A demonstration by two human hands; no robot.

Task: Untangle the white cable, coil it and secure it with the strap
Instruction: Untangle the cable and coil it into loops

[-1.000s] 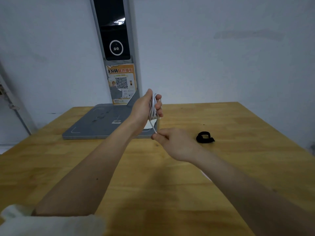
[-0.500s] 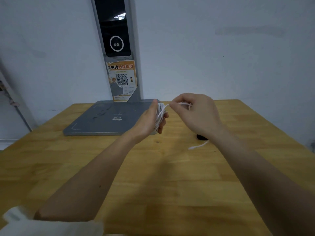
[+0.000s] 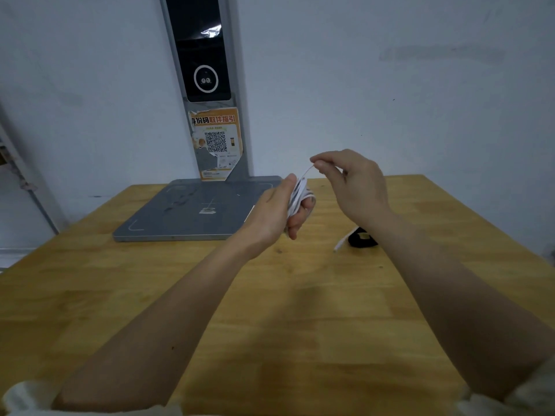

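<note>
My left hand (image 3: 277,211) holds a bundle of white cable (image 3: 297,196) looped around its fingers, above the wooden table. My right hand (image 3: 351,181) is raised just right of it and pinches a short stretch of the cable between thumb and forefinger, pulled taut from the coil. The cable's loose end (image 3: 342,242) hangs down near the table. The black strap (image 3: 360,239) lies on the table behind my right forearm, partly hidden by it.
A grey flat base plate (image 3: 192,214) with an upright post (image 3: 207,85) carrying a dark screen and an orange QR sticker stands at the back left of the wooden table (image 3: 270,310). A white wall is behind.
My right hand rose from below the coil to above and right of it, carrying the cable around my left hand. The loose tail grew shorter and now hangs by the strap.
</note>
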